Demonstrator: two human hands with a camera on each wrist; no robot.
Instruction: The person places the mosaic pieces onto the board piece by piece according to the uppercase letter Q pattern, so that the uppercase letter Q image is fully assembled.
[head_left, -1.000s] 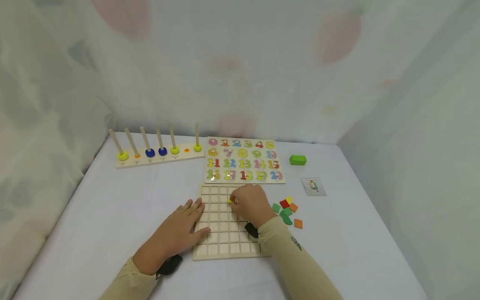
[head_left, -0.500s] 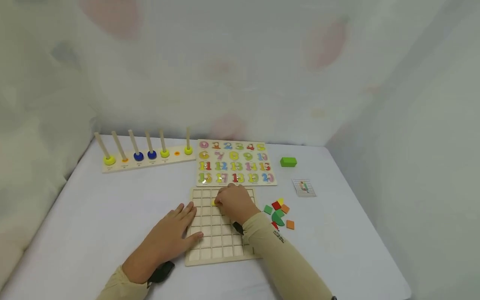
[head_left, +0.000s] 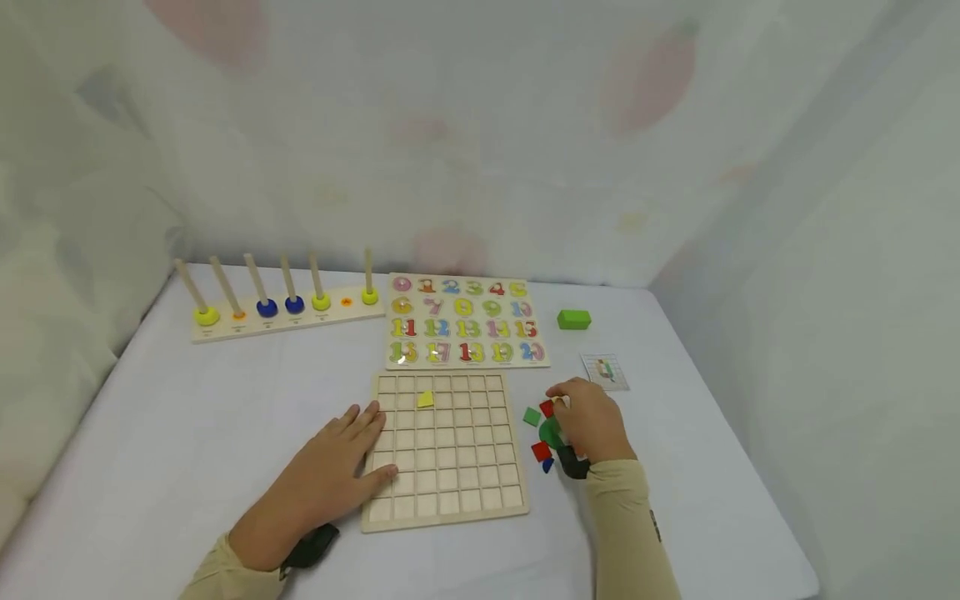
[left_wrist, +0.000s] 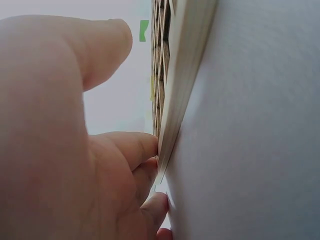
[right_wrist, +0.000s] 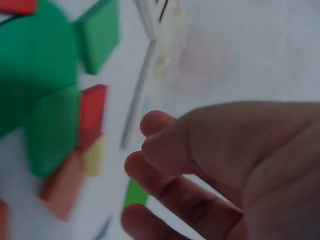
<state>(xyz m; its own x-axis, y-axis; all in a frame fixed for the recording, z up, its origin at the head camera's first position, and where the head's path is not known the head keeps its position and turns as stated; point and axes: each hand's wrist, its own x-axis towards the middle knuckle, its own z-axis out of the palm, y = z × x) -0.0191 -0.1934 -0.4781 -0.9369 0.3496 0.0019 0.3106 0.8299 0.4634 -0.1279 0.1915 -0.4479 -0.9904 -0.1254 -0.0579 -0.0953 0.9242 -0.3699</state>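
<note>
A wooden grid board (head_left: 446,450) lies on the table, with one yellow tile (head_left: 425,400) in its upper left part. My left hand (head_left: 322,471) rests along the board's left edge, fingers extended and touching the rim. To the right of the board, my right hand (head_left: 592,421) is over a scatter of loose tiles, its fingers loosely bent with nothing visible between them. Beneath and around it are a green tile (head_left: 532,416), a dark green rounded piece (right_wrist: 45,60), red tiles (head_left: 541,451), a small blue piece (head_left: 547,465), a yellow piece (right_wrist: 93,157) and an orange tile (right_wrist: 62,187).
Behind the grid board lies a number puzzle board (head_left: 468,321). A peg stand (head_left: 288,318) with yellow and blue rings is at the back left. On the right are a green block (head_left: 573,320) and a small printed card (head_left: 604,372). White cloth hangs around the table.
My right hand has let go of the yellow tile in the grid and moved right to the loose tiles. My left hand stays on the board's edge. The head view has shifted slightly.
</note>
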